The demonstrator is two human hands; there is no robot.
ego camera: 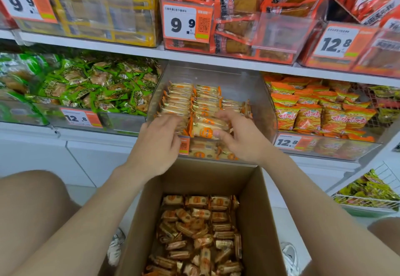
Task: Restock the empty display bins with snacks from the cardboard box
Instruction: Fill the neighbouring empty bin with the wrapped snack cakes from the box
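**Desk:** What's on the feed? Start from the left.

**Me:** Far left I see the green packets point(86, 85). That bin is full, so it's not my job. Next along, my left hand point(159, 146) is out over the front left corner of the clear bin point(255, 94). Its fingers are fairly straight and close together, lying on the stacked snacks point(186, 102). It's blurred, so I can't tell whether it presses or only touches.

**Desk:** And the bin itself?

**Me:** Partly filled, I'd say. There are neat rows at the left and middle, with bare wall showing behind and to the right. The price tag point(184, 146) hangs on the front lip, just beside my left fingers.

**Desk:** Right hand?

**Me:** My right hand point(240, 140) is at the front row, thumb on the face of one packet and fingers curled over the top, gripping it. I read this as the placing step: setting a packet in and squaring the row.

**Desk:** Any stock left?

**Me:** Plenty. The cardboard box point(262, 210) stands open just below the shelf, between my legs, with loose packets point(199, 232) in the bottom. Further right are the orange bags point(313, 113), and that bin is already full.

**Desk:** Next move?

**Me:** Let go and bring both hands down into the box. Then gather a handful and lay it into the bare right side of the bin.
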